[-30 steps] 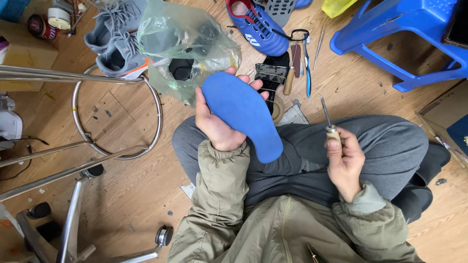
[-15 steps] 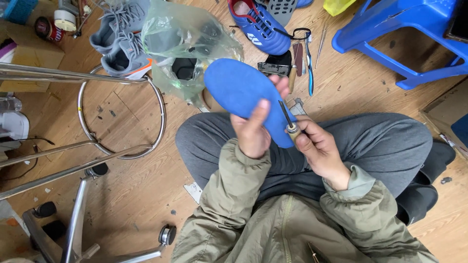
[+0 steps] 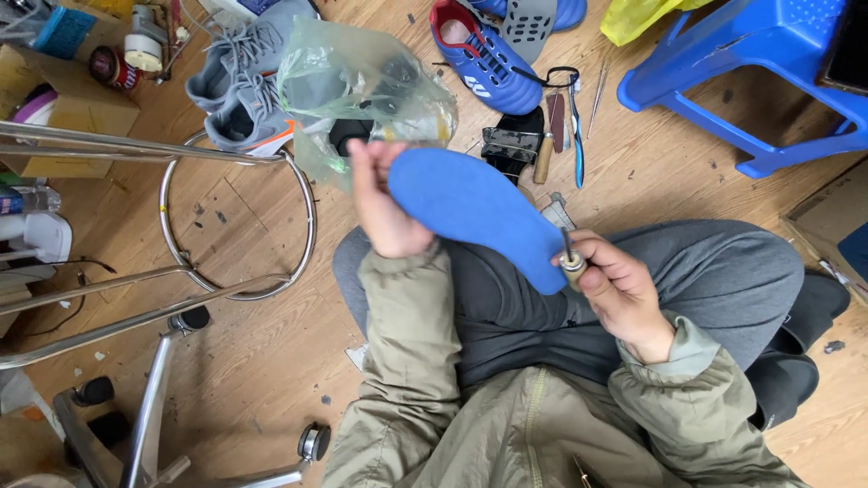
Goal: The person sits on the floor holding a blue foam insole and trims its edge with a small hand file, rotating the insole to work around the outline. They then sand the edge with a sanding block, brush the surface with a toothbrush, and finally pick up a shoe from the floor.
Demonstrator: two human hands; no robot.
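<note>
— Where is the insole (image 3: 479, 212)?

— Up over the lap, tilted, blue face to the camera. The left hand (image 3: 384, 203) grips its upper end, fingers curled round the edge. The lower end reaches down to the right hand (image 3: 615, 285).

— And the right hand?

— Closed round an awl (image 3: 570, 258), a wooden handle with a thin metal tip. The tip touches the insole's lower end, or lies just against it; I cannot tell whether it goes in.

— What lies around?

— Just behind the insole, a clear plastic bag (image 3: 362, 81) with something dark inside. Left of the bag, two grey shoes (image 3: 240, 90), side by side. Above, one blue shoe (image 3: 484, 54) with a grey sole piece (image 3: 529, 23) beside it.

— Tools?

— A small cluster on the floor (image 3: 226, 361) right of the bag: a dark metal block (image 3: 511, 145), a wooden-handled tool (image 3: 542, 158), a blue-handled one (image 3: 577, 136). I count three clearly; thinner ones lie near, too small to tell.

— Anything in the way?

— The left hand and sleeve hide the insole's upper edge. Nothing else crosses it.

— Furniture?

— One blue stool (image 3: 750, 81) top right. A chrome frame (image 3: 136, 298) on the left, its ring near the knee, and one caster (image 3: 315, 441) at the bottom. A cardboard box (image 3: 54, 99) top left.
</note>
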